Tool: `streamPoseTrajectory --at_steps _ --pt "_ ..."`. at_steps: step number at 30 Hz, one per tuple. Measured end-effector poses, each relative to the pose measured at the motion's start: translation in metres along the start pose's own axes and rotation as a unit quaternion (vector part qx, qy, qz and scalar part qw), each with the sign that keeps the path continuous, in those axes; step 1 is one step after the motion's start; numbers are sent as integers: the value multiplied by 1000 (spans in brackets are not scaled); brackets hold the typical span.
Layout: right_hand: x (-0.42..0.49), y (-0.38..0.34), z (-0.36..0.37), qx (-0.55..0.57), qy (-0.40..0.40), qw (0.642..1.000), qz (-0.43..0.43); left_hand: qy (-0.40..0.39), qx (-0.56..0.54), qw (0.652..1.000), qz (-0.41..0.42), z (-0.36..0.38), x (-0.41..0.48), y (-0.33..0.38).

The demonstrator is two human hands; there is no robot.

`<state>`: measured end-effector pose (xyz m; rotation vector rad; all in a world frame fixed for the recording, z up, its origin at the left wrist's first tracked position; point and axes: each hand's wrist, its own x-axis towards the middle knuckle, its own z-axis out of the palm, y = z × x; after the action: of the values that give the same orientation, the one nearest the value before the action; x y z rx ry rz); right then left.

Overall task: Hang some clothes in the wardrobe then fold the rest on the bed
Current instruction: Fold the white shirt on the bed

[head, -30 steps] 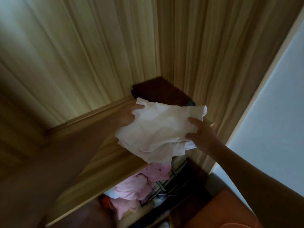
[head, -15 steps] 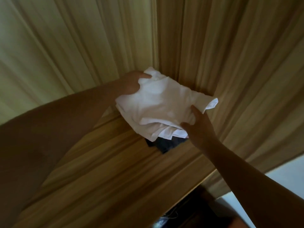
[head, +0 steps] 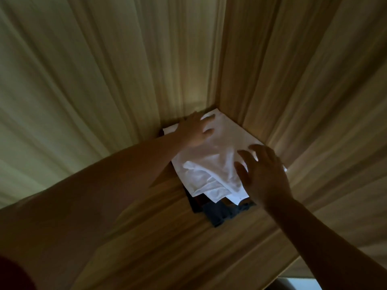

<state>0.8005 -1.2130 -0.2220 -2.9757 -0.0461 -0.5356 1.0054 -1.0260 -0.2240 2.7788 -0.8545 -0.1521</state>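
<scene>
On shelf [head: 146,237], left hand [head: 194,130], right hand [head: 266,174] on garment [head: 222,155], dark clothes [head: 219,214] half-hidden

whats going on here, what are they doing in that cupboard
A person is setting a folded white garment on a stack of darker folded clothes in the back corner of a wooden wardrobe shelf. The left hand lies flat on the garment's far end. The right hand touches its near right side with spread fingers. Neither hand grips the garment.

Left grip [head: 195,130], right grip [head: 266,174] spread-fingered on folded white garment [head: 226,141] — atop dark clothes [head: 219,212], wardrobe shelf [head: 167,231].
</scene>
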Motion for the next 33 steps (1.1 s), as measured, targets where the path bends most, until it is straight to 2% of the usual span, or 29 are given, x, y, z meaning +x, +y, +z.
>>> streamPoseTrajectory --at_steps 3,5,8,12,15,19,22,25,28,31,33 --pt "18 -1 31 -25 -170 984 47 -58 -3 997 -52 19 7 14" --pt "9 -2 60 5 -236 968 88 -73 37 995 -63 36 7 14" --pt "-5 -10 83 39 -215 966 140 -44 79 995 -52 57 12 5" --pt "-1 -13 92 32 -176 970 166 -37 92 994 -37 68 23 0" --pt "5 -13 92 30 -210 963 164 -46 95 994 -35 70 27 -4" --pt "13 -7 86 38 -278 948 153 -99 118 986 -63 58 24 9" --pt "3 -4 65 76 -292 942 144 -118 119 983 -76 45 8 23" --pt "-31 2 34 113 -253 949 150 -136 96 986 -30 32 -19 35" --pt "-76 16 -14 155 -212 942 207 -89 117 988 34 13 -54 56" --pt "-136 36 -65 142 -243 918 280 -26 156 983 95 -2 -85 97" --pt "-183 47 -96 140 -253 898 332 -24 132 982 134 1 -102 136"
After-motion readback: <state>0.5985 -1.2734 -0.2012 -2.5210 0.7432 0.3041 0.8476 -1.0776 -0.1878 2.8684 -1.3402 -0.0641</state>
